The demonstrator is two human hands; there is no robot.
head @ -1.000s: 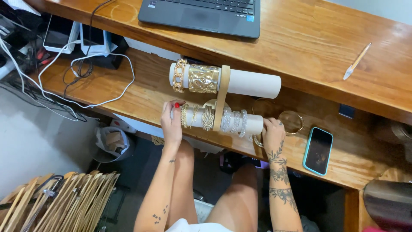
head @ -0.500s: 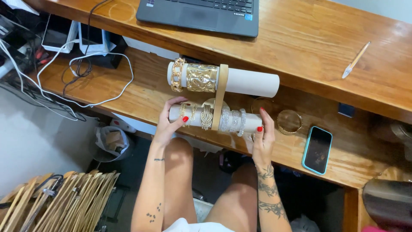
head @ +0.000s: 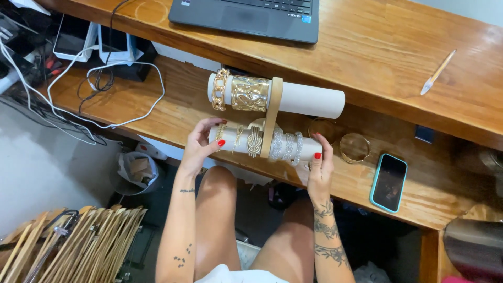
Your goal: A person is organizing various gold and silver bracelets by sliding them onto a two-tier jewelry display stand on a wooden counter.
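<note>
A two-tier bracelet stand (head: 273, 112) sits on the lower wooden shelf (head: 157, 112). Its lower white roll (head: 309, 151) carries gold and sparkling silver bracelets (head: 287, 145). My left hand (head: 201, 141) grips the left end of that roll, and my right hand (head: 319, 162) holds the right end. The upper white roll (head: 314, 100) bears a gold chain bracelet (head: 219, 89) and a wide hammered gold cuff (head: 250, 94).
Two loose gold bangles (head: 354, 147) lie right of the stand, beside a phone in a teal case (head: 389, 182). A laptop (head: 251, 15) and a pen (head: 437, 72) are on the upper desk. Cables (head: 99, 84) lie left; wooden hangers (head: 73, 246) and a bin (head: 133, 170) below.
Both hands have closed in on the ends of the lower roll. My right hand rose from the shelf edge to the right end; my left hand turned to grip the left end.
</note>
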